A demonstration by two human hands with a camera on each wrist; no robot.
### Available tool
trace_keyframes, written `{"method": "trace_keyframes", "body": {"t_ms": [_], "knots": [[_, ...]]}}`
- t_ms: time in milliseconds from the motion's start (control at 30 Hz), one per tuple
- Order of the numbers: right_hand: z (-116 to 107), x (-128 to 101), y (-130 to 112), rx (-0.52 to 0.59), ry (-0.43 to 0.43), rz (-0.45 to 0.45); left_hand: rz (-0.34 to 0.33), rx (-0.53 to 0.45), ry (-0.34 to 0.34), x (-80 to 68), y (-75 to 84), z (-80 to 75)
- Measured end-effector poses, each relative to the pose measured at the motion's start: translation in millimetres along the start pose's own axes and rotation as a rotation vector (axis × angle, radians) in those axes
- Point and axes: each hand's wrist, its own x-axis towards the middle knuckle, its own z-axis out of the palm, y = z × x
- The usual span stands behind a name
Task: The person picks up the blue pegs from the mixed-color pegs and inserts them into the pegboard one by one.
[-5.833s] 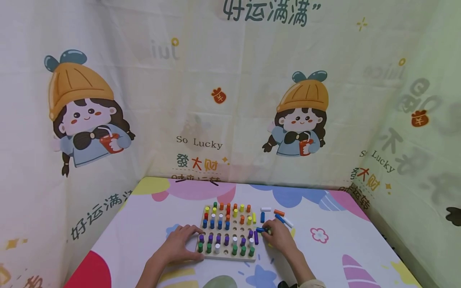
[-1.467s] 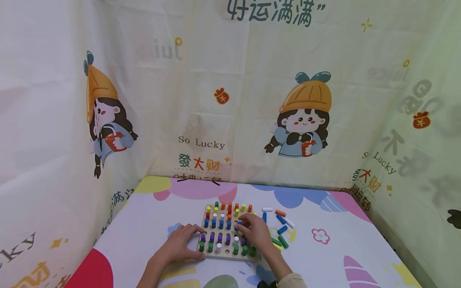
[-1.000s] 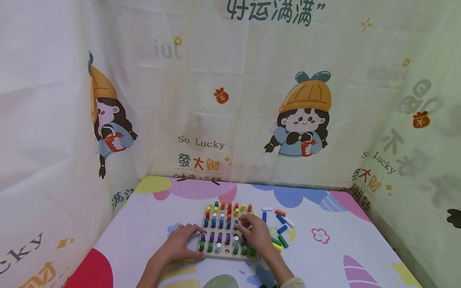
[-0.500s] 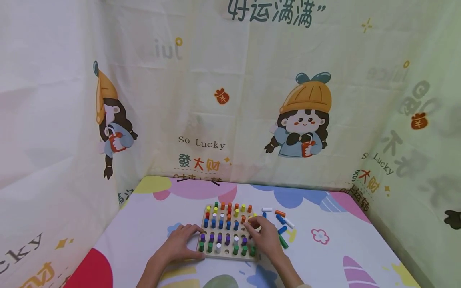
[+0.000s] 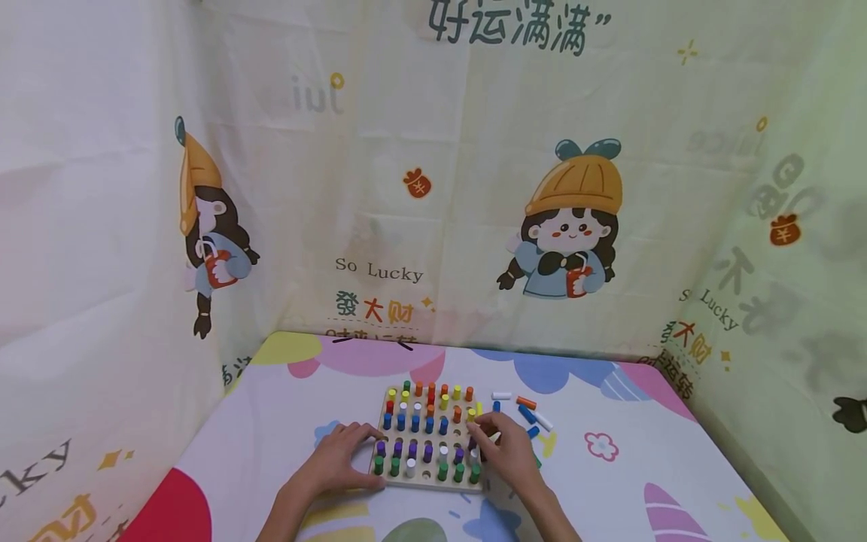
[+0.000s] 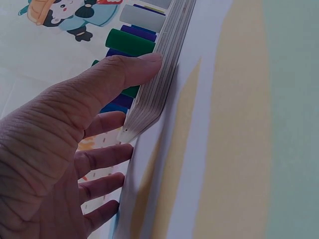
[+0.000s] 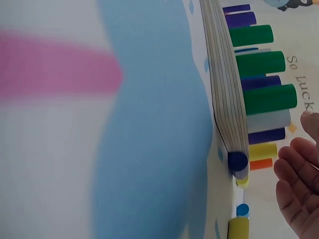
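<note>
A wooden peg board [image 5: 452, 433] lies on the table, with coloured pegs standing in most of its holes. My left hand [image 5: 336, 459] rests flat on the table at the board's left side. Its thumb [image 6: 124, 69] presses the board's edge [image 6: 159, 74] and its fingers are spread. My right hand [image 5: 506, 453] hovers over the board's right edge, fingers loosely curled. In the right wrist view the fingers [image 7: 297, 184] hold nothing. Green pegs [image 7: 259, 62] stand along the board's near row.
Loose pegs lie on the table to the right of the board: a white one [image 5: 501, 394], an orange one [image 5: 525, 403], a blue one [image 5: 527, 414] and others partly hidden by my right hand. Printed cloth walls close in the table [image 5: 630, 482] on three sides.
My right hand has moved from the middle of the board to its right edge. A blue peg now stands where the hand was. The left hand has not moved.
</note>
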Motion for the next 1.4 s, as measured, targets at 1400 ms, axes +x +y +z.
{"method": "trace_keyframes", "body": {"t_ms": [1400], "knots": [[-50.5, -2.5, 51.3, -0.045, 0.006, 0.048, 0.016, 0.008, 0.015, -1.3, 0.7, 1.2]]}}
